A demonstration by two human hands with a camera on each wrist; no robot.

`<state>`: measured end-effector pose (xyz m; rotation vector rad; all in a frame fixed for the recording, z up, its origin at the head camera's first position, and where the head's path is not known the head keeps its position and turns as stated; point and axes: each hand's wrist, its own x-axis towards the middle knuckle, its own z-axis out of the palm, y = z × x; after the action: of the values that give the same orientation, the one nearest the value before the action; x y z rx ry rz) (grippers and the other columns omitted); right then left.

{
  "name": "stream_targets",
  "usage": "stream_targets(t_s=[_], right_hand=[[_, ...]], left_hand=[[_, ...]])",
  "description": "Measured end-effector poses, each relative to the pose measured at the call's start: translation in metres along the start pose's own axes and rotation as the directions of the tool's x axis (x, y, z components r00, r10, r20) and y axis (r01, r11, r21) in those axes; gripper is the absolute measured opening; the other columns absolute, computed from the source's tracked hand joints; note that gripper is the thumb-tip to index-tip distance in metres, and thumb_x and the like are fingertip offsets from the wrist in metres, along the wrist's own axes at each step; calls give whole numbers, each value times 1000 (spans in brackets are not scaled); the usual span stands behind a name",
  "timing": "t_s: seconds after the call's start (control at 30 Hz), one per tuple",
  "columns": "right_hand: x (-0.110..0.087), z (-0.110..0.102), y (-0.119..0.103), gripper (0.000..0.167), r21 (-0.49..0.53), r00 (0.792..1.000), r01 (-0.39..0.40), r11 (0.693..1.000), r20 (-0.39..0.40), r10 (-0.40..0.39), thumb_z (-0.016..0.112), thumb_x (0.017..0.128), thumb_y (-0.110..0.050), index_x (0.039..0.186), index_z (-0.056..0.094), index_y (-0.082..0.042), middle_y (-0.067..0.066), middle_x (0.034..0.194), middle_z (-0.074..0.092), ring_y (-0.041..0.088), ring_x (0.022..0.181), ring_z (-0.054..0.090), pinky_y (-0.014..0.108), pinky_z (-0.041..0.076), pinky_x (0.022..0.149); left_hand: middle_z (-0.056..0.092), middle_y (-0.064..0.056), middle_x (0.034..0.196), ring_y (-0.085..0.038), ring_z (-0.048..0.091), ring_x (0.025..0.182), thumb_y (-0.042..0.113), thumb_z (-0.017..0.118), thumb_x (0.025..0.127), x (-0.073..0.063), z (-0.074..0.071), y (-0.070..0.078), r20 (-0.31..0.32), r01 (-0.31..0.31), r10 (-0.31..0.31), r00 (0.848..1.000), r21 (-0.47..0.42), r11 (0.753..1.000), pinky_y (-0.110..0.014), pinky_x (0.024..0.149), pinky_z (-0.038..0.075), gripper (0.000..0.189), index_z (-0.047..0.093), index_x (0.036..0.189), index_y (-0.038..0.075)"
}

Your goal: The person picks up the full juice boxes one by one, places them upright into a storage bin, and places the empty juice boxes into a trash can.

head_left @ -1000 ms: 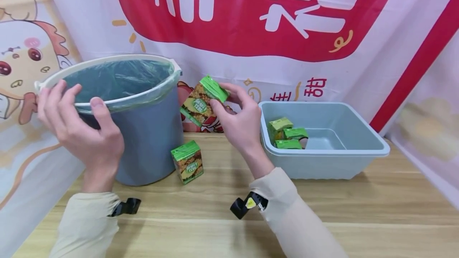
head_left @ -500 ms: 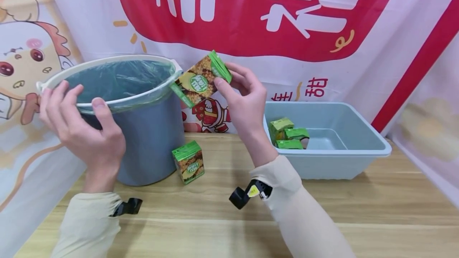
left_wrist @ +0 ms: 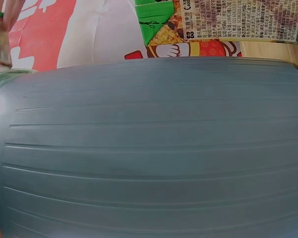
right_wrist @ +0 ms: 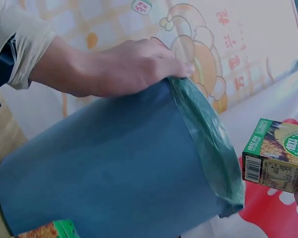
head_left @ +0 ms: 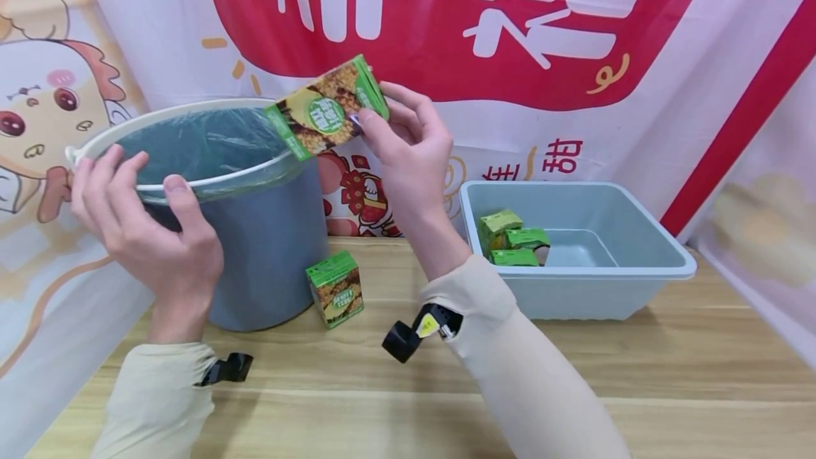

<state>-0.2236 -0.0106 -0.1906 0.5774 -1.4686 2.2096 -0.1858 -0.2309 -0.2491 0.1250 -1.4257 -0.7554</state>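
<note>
My right hand (head_left: 411, 137) pinches a small green-and-brown food carton (head_left: 319, 115) between thumb and fingers. The carton is tilted and overlaps the right rim of the blue-grey waste bin (head_left: 270, 232) in the head view. In the right wrist view the same carton (right_wrist: 275, 156) shows a barcode, beyond the bin's lined rim. My left hand (head_left: 146, 225) rests spread against the bin's left front, fingertips and thumb at the rim. A thin green bag (head_left: 219, 144) lines the bin. A matching carton (head_left: 336, 289) stands upright on the table, close by the bin's right side.
To the right stands a light blue plastic tub (head_left: 586, 292), with several green-topped cartons (head_left: 500, 229) grouped at its left end. The wooden table (head_left: 357, 402) lies under everything. A printed cloth (head_left: 414, 69) hangs close behind the bin and tub.
My right hand has raised the carton and moved it left, from beside the bin to its right rim, turning it flatter. The left hand and bin stay where they were.
</note>
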Motion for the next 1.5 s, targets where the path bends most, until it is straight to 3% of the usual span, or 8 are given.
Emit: stream_targets(t_s=[0.13, 0.37, 0.53, 0.7, 0.83, 1.0, 1.27, 1.5], right_hand=[[1, 13, 0, 36, 0, 1000, 25, 1000, -7, -25, 72, 100, -9, 135, 65, -6, 14, 125, 71, 19, 104, 73, 33, 63, 95], [1, 28, 5, 36, 7, 1000, -8, 1000, -22, 8, 73, 99, -10, 135, 64, -7, 10, 123, 72, 16, 103, 73, 28, 62, 95], [0, 38, 13, 37, -61, 999, 22, 998, 26, -21, 73, 100, -10, 136, 63, -6, 10, 127, 71, 16, 107, 73, 25, 61, 94], [-2, 48, 24, 39, -156, 986, 120, 981, 133, -99, 72, 99, -8, 138, 63, -6, 10, 134, 67, 10, 113, 70, 21, 58, 98], [-2, 53, 31, 41, -259, 968, 186, 948, 216, -131, 75, 98, -11, 138, 63, -6, 9, 136, 65, 8, 114, 69, 19, 56, 101], [-1, 56, 37, 41, -384, 954, 219, 897, 277, -114, 77, 97, -18, 136, 65, -9, 7, 133, 68, 10, 112, 69, 16, 55, 99], [-1, 52, 44, 43, -569, 910, 364, 738, 387, -150, 78, 97, -30, 137, 69, -17, 0, 139, 67, 5, 122, 60, 10, 47, 102], [0, 50, 45, 42, -600, 894, 385, 701, 431, -122, 76, 98, -34, 137, 70, -20, -1, 140, 67, 5, 124, 59, 12, 46, 102]], left_hand=[[66, -8, 142, -15, 43, 147, 35, 53, 92, 0, -1, -1, 5, 3, -3, 1000, 4, 1000, -34, 130, 25, 51, 71, 124, -1], [66, -6, 143, -13, 42, 148, 36, 53, 92, 0, -2, -1, 10, 13, -13, 1000, 6, 1000, -34, 130, 24, 51, 71, 124, 1], [67, -6, 141, -14, 44, 148, 37, 53, 92, 0, -2, 0, 4, 6, -6, 1000, 0, 1000, -34, 131, 23, 52, 71, 122, -1], [68, -6, 140, -15, 44, 147, 37, 53, 92, 0, -1, 0, -4, 6, -6, 1000, -10, 1000, -34, 131, 23, 52, 72, 121, -2], [68, -7, 140, -15, 45, 147, 37, 53, 92, 0, -2, 1, -8, 3, -3, 1000, -11, 1000, -34, 131, 23, 52, 71, 121, -2], [68, -9, 139, -17, 46, 146, 36, 53, 92, 0, -2, 3, -15, -12, 11, 1000, -20, 1000, -34, 131, 24, 52, 71, 121, -3], [69, -7, 138, -16, 46, 146, 36, 53, 92, -1, 0, 2, -21, -6, 6, 1000, -25, 1000, -34, 130, 25, 51, 72, 121, -2], [68, -7, 140, -16, 45, 146, 35, 53, 92, -1, 0, 1, -12, -6, 6, 1000, -16, 1000, -34, 130, 25, 51, 71, 122, -1]])
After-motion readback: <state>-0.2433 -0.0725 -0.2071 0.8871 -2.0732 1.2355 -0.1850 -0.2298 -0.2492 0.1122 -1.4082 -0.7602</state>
